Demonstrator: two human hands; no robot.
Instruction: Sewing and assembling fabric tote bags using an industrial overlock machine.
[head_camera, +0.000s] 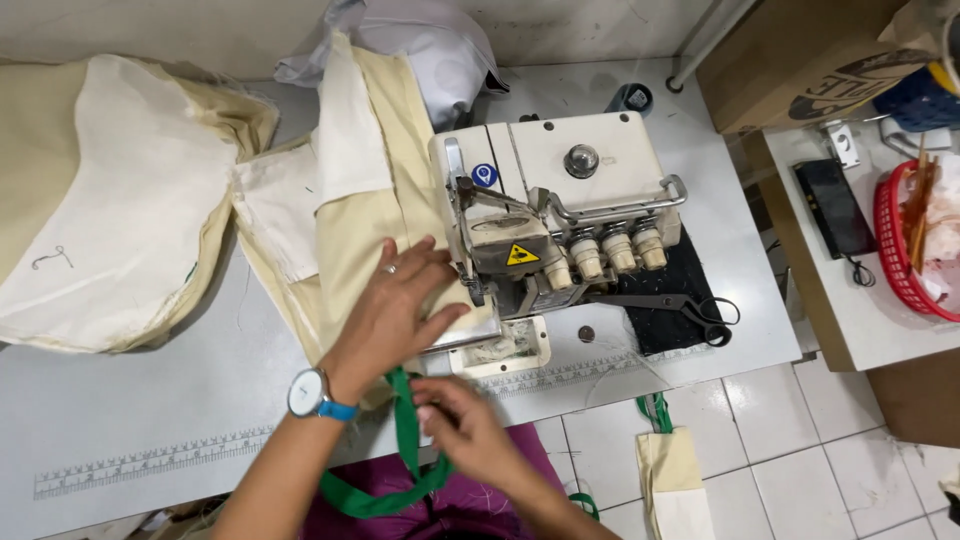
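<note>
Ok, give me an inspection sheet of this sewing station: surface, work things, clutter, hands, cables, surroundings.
Surface: pale grey table with a printed ruler strip along its front edge.
Job's things: cream fabric piece lying at the off-white overlock sewing machine; green webbing strap.
Clutter: black scissors on a dark mat; stacked cream fabric panels at the left.
Grips: left hand pressed flat on the cream fabric; right hand pinches the green strap.
Cables: black lead from a dark flat device on the side table.
Surroundings: white tiled floor with a finished cream bag; red plastic basket; cardboard box.
</note>
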